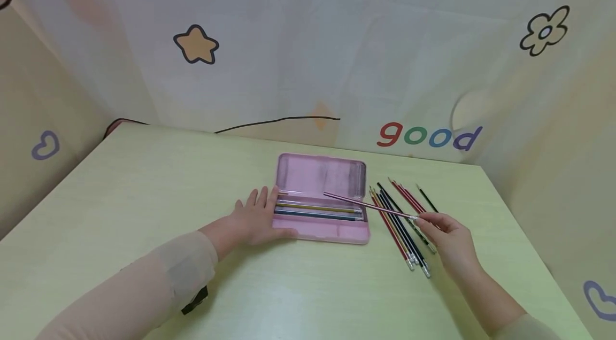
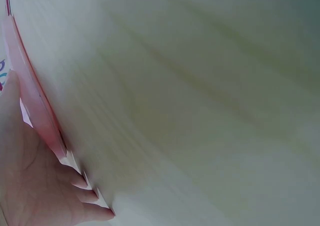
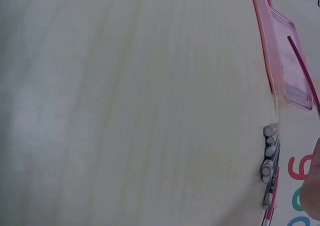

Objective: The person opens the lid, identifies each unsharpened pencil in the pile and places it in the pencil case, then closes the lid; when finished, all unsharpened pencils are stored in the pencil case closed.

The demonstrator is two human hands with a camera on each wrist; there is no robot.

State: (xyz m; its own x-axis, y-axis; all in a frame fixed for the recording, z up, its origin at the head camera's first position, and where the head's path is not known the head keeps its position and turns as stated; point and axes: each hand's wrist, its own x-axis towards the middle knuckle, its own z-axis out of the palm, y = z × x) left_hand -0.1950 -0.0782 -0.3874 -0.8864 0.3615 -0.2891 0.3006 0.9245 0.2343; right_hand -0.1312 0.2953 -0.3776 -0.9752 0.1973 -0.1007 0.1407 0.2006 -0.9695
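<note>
A pink pencil case (image 1: pixel 353 232) lies open on the table, its lid side toward the wall, with several pencils (image 1: pixel 317 213) lying lengthwise inside. My left hand (image 1: pixel 260 219) rests against the case's left end, fingers spread and straight, thumb along the near edge. My right hand (image 1: pixel 449 236) pinches a dark pink pencil (image 1: pixel 356 201) near its eraser end. That pencil points left, its far tip over the case. In the right wrist view only part of the right hand (image 3: pixel 312 186) shows, at the right edge.
Right of the case, several loose pencils (image 1: pixel 399 233) lie in a pile, red, black and yellow, eraser ends mostly toward me. A dark pencil (image 1: pixel 426 197) lies behind the right hand. A printed cloth wall (image 1: pixel 308 62) stands behind the pale table (image 1: pixel 144 185).
</note>
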